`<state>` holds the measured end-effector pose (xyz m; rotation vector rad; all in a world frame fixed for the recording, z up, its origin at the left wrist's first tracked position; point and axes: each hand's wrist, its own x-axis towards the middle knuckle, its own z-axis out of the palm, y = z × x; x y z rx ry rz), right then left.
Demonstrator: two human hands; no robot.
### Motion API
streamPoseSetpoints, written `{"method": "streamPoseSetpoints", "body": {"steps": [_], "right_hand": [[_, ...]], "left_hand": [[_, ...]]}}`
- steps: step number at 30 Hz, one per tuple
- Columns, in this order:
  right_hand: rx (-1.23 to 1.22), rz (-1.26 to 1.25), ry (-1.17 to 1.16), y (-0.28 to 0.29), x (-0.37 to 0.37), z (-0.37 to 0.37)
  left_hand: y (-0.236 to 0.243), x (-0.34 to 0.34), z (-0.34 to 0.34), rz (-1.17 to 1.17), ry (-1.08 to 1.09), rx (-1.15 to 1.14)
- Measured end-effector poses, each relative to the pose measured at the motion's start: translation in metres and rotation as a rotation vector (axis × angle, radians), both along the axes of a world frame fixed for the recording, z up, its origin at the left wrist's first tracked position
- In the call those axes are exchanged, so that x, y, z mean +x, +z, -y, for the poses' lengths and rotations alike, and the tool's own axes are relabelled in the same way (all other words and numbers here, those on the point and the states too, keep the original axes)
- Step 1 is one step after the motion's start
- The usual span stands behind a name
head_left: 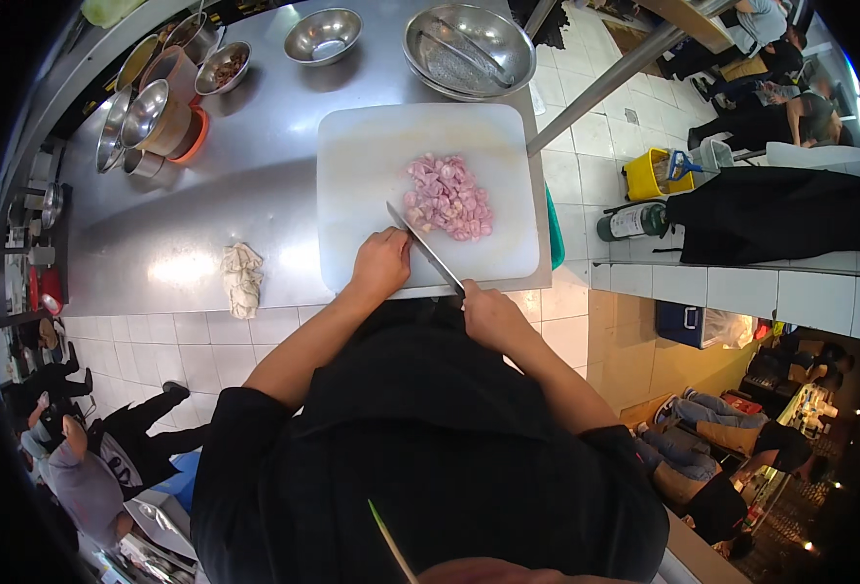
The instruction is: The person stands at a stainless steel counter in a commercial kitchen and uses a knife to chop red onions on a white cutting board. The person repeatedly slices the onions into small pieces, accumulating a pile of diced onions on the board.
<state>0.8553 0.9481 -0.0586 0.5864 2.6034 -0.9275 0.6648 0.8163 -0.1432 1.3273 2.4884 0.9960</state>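
Observation:
A kitchen knife slants across the front part of a white cutting board, its tip pointing away to the left. My right hand is wrapped round its handle at the board's front edge. Beside the blade, my left hand rests on the board with its fingers curled together; whatever may be under the fingertips is hidden. Just beyond the blade lies a heap of small chopped pink-and-white pieces, whose kind I cannot tell. Some of them lie close against the knife.
A crumpled cloth lies on the steel counter at left. Beyond the board stand a steel bowl and a wider bowl with long metal utensils. Several pots and bowls crowd the far left. A metal post rises at right.

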Motion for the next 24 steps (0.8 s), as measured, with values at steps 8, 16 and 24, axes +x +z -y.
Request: {"method": "streamPoseSetpoints", "body": {"steps": [8,16,24], "right_hand": [[0.049,-0.079,0.010,-0.004,-0.002,-0.012],[-0.089,-0.094,0.023,-0.011,0.006,-0.030],[-0.001,-0.120,-0.144,0.008,-0.031,-0.030]], "left_hand": [[0.001,-0.007,0.003,-0.012,0.013,0.118],[0.050,-0.057,0.050,0.037,0.437,0.409],[0.053,-0.085,0.102,0.071,0.550,0.509]]}}
